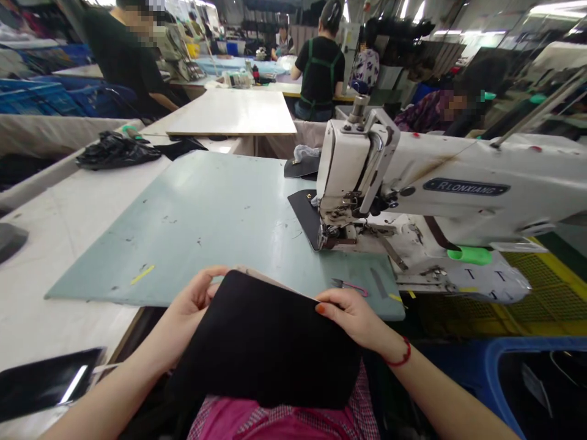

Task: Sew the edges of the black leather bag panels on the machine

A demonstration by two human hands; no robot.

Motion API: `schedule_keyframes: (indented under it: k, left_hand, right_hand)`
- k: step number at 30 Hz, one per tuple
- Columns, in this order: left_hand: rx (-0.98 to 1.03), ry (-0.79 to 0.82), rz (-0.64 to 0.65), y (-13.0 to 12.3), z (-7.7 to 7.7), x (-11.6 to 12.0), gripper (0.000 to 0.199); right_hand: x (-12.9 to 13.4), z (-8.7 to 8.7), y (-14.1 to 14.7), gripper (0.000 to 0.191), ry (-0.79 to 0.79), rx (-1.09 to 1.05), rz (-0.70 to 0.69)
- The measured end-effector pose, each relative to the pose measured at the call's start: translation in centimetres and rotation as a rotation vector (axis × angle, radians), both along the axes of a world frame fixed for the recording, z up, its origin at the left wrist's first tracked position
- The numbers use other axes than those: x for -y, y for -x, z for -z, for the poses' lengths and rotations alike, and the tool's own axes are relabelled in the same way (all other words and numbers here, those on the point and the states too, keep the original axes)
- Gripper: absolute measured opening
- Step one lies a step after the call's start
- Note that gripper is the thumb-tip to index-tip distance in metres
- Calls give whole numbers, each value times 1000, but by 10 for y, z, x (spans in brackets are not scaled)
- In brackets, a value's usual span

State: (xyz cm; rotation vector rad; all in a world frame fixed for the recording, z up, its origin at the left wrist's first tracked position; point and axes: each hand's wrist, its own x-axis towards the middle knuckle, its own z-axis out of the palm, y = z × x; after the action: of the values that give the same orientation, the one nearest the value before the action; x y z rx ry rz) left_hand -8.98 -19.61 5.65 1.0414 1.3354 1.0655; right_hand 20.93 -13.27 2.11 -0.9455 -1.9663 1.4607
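Note:
A flat black panel [275, 342] with a paler layer along its far edge is held tilted above my lap. My left hand [195, 305] is closed on the panel's left side, its fingers curled at the upper left corner. On the right, my right hand [351, 315] pinches the far edge between thumb and fingers. Beyond it stands a white sewing machine [458, 177], with a black piece [303, 214] lying beside its needle area. Small pink-handled snippers [351, 286] rest on the pale green work surface [220, 208].
A phone-like black object [50, 382] lies at the lower left, and a black plastic bundle [117, 151] at the upper left. A blue bin [499, 366] stands lower right near a yellow crate [550, 305]. Several people work at tables further back.

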Motion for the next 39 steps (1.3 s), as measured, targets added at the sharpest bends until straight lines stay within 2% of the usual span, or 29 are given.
schedule_keyframes:
  k: [2, 4, 6, 10, 12, 18, 23, 27, 31, 39]
  left_hand:
    - [67, -54, -16, -1, 8, 1, 39]
    - [76, -56, -20, -1, 14, 4, 22]
    - [55, 8, -2, 2, 19, 7, 8]
    - [168, 197, -15, 9, 24, 13, 27]
    - [110, 220, -28, 9, 23, 16, 30]
    - [-191, 28, -38, -4, 22, 21, 26]
    - [-317, -137, -110, -11, 24, 28, 18]
    - [-414, -261, -108, -17, 19, 31, 12]
    - [-456, -290, -101, -23, 17, 35, 10]
    - [-509, -311, -77, -28, 25, 41, 8]
  right_hand:
    - [7, -1, -8, 34, 70, -20, 35]
    - [14, -1, -15, 31, 115, -36, 62]
    - [18, -2, -20, 30, 136, -34, 74]
    - [23, -1, -26, 31, 153, -16, 52]
    - [23, -1, -26, 34, 161, -17, 16]
    - [29, -4, -24, 33, 163, -19, -55]
    - [36, -7, -24, 29, 110, 2, -12]
    - [38, -11, -15, 26, 15, 4, 26]
    - [37, -18, 0, 28, -34, -4, 26]
    - [35, -26, 20, 28, -103, -24, 19]
